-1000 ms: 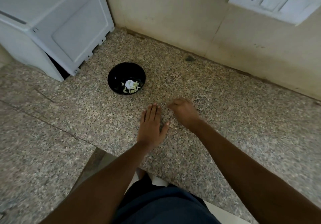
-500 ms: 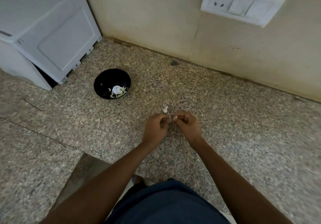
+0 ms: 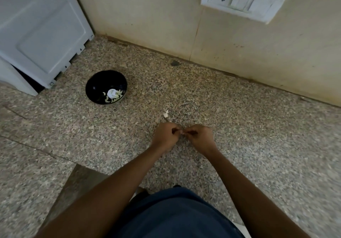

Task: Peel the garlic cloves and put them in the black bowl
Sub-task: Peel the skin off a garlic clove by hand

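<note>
Both hands, left (image 3: 167,136) and right (image 3: 200,137), pinch a small clove (image 3: 181,131) between curled fingertips above the desk (image 3: 239,127); the bowl (image 3: 106,87) sits well to the left. The tiny clove could slip from pinched fingers mid-peel.

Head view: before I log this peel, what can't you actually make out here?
- Garlic clove: only a pale sliver shows between the left hand and right hand; curled fingers hide how much skin is left.
- Black bowl contents: pale pieces and a white lump, too small to count or identify.
- White scrap on the counter: too small to identify.
</note>
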